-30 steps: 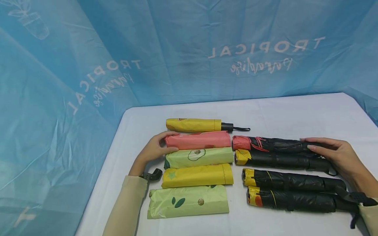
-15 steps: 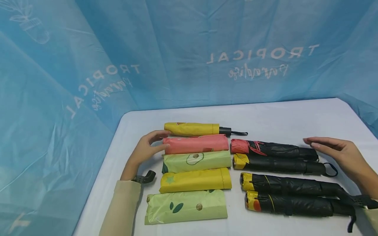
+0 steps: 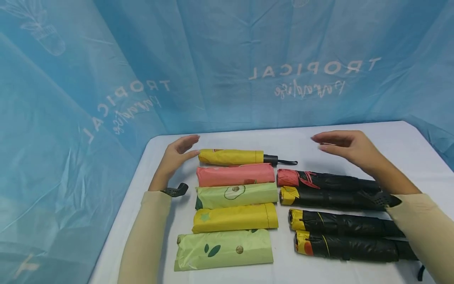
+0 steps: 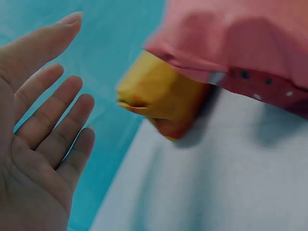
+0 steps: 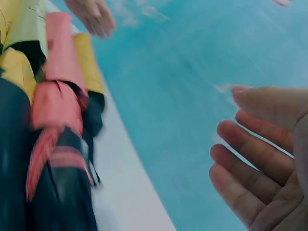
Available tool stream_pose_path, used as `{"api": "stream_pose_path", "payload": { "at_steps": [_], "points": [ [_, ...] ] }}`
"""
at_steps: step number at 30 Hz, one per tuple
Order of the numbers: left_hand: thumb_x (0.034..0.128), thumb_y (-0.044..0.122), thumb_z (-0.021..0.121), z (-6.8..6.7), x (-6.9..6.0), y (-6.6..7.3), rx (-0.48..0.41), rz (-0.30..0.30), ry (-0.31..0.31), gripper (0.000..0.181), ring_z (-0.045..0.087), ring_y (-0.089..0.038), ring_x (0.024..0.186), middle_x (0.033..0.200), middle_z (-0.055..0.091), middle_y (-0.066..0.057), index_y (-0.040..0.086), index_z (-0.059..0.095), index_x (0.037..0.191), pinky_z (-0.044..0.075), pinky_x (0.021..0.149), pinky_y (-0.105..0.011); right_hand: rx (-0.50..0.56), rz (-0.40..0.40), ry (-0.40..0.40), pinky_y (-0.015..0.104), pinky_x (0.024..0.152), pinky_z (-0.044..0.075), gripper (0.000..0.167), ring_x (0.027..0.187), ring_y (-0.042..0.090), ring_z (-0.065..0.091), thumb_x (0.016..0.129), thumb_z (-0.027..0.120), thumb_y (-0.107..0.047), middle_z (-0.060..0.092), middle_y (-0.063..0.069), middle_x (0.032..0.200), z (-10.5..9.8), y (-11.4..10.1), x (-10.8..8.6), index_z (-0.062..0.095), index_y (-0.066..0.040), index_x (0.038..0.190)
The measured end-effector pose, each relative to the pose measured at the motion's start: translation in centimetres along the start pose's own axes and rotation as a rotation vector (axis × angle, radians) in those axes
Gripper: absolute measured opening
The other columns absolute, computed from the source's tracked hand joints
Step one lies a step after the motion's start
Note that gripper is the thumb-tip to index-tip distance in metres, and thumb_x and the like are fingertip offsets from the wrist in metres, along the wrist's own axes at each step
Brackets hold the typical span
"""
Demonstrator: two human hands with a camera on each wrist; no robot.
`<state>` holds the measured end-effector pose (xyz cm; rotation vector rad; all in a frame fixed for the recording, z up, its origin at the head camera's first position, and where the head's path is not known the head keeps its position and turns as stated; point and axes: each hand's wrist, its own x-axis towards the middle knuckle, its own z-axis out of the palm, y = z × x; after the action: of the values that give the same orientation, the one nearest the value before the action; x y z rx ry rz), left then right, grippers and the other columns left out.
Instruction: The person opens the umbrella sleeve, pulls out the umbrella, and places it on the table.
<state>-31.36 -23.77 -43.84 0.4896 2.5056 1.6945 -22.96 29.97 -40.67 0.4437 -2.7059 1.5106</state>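
Note:
My left hand [image 3: 177,156] hovers at the left end of a yellow-sleeved folding umbrella [image 3: 230,157], whose black handle and strap point right. In the left wrist view its fingers [image 4: 67,110] are spread apart, touching nothing. My right hand [image 3: 345,146] is raised above the table beyond the black umbrellas, and holds nothing. Nearer lie a pink sleeve [image 3: 235,175], an avocado-print green sleeve [image 3: 260,192], a yellow sleeve [image 3: 235,218] and a wider green sleeve [image 3: 255,246]. To their right lies a black folded umbrella with a pink end [image 3: 333,180].
Three more black folded umbrellas with yellow ends lie below it: one just beneath [image 3: 330,197], then another [image 3: 354,223] and the nearest [image 3: 358,248], partly under my right forearm. A white table [image 3: 283,136] meets a blue printed curtain [image 3: 220,79] at its back and left.
My right hand has left the black umbrella with the pink end, lifting and moving left and farther back. My left hand has moved from the pink sleeve up to the yellow umbrella's end.

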Motion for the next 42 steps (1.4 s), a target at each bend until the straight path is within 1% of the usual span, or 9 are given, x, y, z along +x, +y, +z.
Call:
{"api": "stream_pose_path", "payload": {
  "at_steps": [3, 6, 10, 14, 20, 25, 30, 34, 42],
  "points": [
    [0.0934, 0.018, 0.078, 0.5, 1.5, -2.3, -0.008, -0.023, -0.040, 0.066, 0.040, -0.025, 0.146, 0.155, 0.048, -0.010, 0.008, 0.049, 0.152, 0.029, 0.120, -0.045, 0.012, -0.016, -0.093, 0.019, 0.090, 0.053, 0.041, 0.124, 0.023, 0.062, 0.096, 0.074, -0.034, 0.066, 0.000, 0.135, 3.0, -0.4, 2.9, 0.069, -0.021, 0.134],
    [0.0927, 0.021, 0.079, 1.0, 2.4, -4.2, 0.017, -0.029, -0.087, 0.070, 0.039, -0.026, 0.146, 0.157, 0.045, -0.010, 0.011, 0.046, 0.154, 0.030, 0.120, -0.042, 0.081, -0.017, -0.164, 0.030, 0.095, 0.054, 0.043, 0.125, 0.028, 0.061, 0.094, 0.076, -0.033, 0.066, 0.001, 0.134, 6.0, -0.1, 5.2, 0.069, -0.019, 0.134],
    [0.0905, 0.021, 0.081, 1.7, 2.5, -5.3, 0.042, -0.015, -0.133, 0.073, 0.044, -0.026, 0.143, 0.156, 0.046, -0.009, 0.014, 0.046, 0.154, 0.037, 0.116, -0.043, 0.204, 0.028, -0.217, 0.043, 0.102, 0.051, 0.046, 0.128, 0.029, 0.059, 0.094, 0.077, -0.030, 0.064, 0.007, 0.137, 9.5, 0.9, 7.2, 0.067, -0.014, 0.136],
    [0.0891, 0.023, 0.083, 2.3, 2.6, -5.5, 0.071, 0.006, -0.178, 0.072, 0.046, -0.021, 0.140, 0.153, 0.050, -0.002, 0.019, 0.049, 0.153, 0.040, 0.113, -0.041, 0.187, 0.060, -0.241, 0.047, 0.103, 0.050, 0.048, 0.125, 0.027, 0.061, 0.092, 0.079, -0.025, 0.064, 0.009, 0.137, 11.5, 1.8, 7.8, 0.066, -0.011, 0.136],
    [0.0910, 0.015, 0.080, 2.6, 2.4, -5.6, 0.125, -0.015, -0.174, 0.066, 0.048, -0.022, 0.137, 0.148, 0.053, 0.000, 0.022, 0.052, 0.150, 0.041, 0.113, -0.046, -0.072, -0.006, -0.251, 0.052, 0.099, 0.051, 0.053, 0.124, 0.028, 0.060, 0.088, 0.083, -0.027, 0.064, 0.007, 0.137, 12.6, 2.1, 8.0, 0.066, -0.018, 0.138],
    [0.0937, 0.010, 0.074, 2.8, 2.2, -5.6, 0.167, -0.027, -0.155, 0.058, 0.050, -0.025, 0.135, 0.147, 0.053, -0.004, 0.021, 0.055, 0.147, 0.042, 0.112, -0.048, -0.224, -0.065, -0.233, 0.055, 0.099, 0.049, 0.062, 0.126, 0.034, 0.058, 0.088, 0.084, -0.029, 0.062, 0.012, 0.140, 13.1, 1.9, 8.1, 0.061, -0.015, 0.143],
    [0.0918, 0.012, 0.077, 2.9, 2.1, -5.7, 0.175, -0.029, -0.130, 0.054, 0.051, -0.027, 0.133, 0.143, 0.056, -0.007, 0.020, 0.059, 0.142, 0.041, 0.112, -0.050, -0.263, -0.060, -0.215, 0.049, 0.091, 0.053, 0.061, 0.115, 0.030, 0.064, 0.088, 0.084, -0.031, 0.065, 0.012, 0.135, 13.5, 2.0, 8.3, 0.063, -0.015, 0.142],
    [0.0917, 0.014, 0.078, 3.0, 2.0, -5.7, 0.188, -0.032, -0.117, 0.052, 0.050, -0.027, 0.134, 0.143, 0.057, -0.007, 0.020, 0.061, 0.141, 0.040, 0.112, -0.050, -0.267, -0.047, -0.201, 0.049, 0.092, 0.053, 0.057, 0.114, 0.028, 0.064, 0.089, 0.082, -0.030, 0.066, 0.011, 0.133, 13.6, 2.0, 8.2, 0.064, -0.015, 0.140],
    [0.0897, 0.017, 0.081, 2.9, 2.0, -5.2, 0.190, -0.044, -0.128, 0.052, 0.053, -0.025, 0.129, 0.139, 0.060, -0.006, 0.019, 0.062, 0.138, 0.043, 0.110, -0.049, -0.197, -0.034, -0.158, 0.046, 0.084, 0.055, 0.051, 0.105, 0.026, 0.066, 0.091, 0.080, -0.031, 0.069, 0.011, 0.126, 13.1, 1.6, 7.8, 0.067, -0.014, 0.138]
  ]
}}
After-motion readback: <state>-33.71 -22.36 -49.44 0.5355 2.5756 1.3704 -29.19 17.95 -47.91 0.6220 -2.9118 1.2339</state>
